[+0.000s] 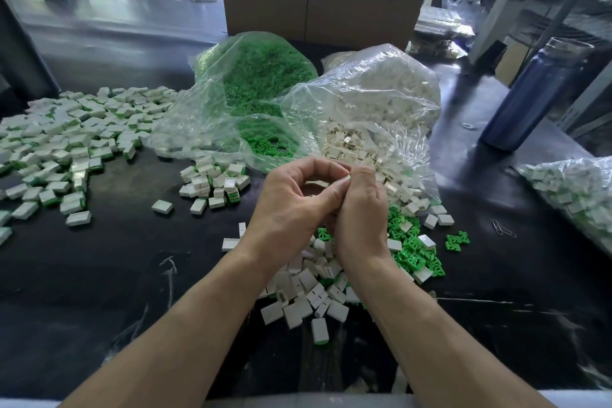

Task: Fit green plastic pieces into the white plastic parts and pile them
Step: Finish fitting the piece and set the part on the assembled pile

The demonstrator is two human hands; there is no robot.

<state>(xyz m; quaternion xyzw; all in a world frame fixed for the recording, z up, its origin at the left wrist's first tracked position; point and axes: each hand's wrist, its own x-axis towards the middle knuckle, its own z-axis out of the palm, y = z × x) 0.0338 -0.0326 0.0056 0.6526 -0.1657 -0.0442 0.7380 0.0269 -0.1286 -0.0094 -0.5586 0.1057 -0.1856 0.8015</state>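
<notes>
My left hand [291,205] and my right hand [359,209] meet above the table's middle, fingertips pinching one small white plastic part [345,178] between them. Only a sliver of that part shows; whether a green piece sits in it is hidden. Below my wrists lies a heap of loose white parts [311,295]. Loose green pieces [414,248] are scattered just right of it. A big spread of assembled white-and-green parts [73,139] covers the left side, with a smaller pile [215,184] nearer the hands.
Two open clear bags stand behind the hands, one of green pieces [258,76], one of white parts [381,93]. A cardboard box [318,7] is behind them. A blue bottle [533,96] stands right, another filled bag [573,195] at the right edge, paper clips [503,228] nearby.
</notes>
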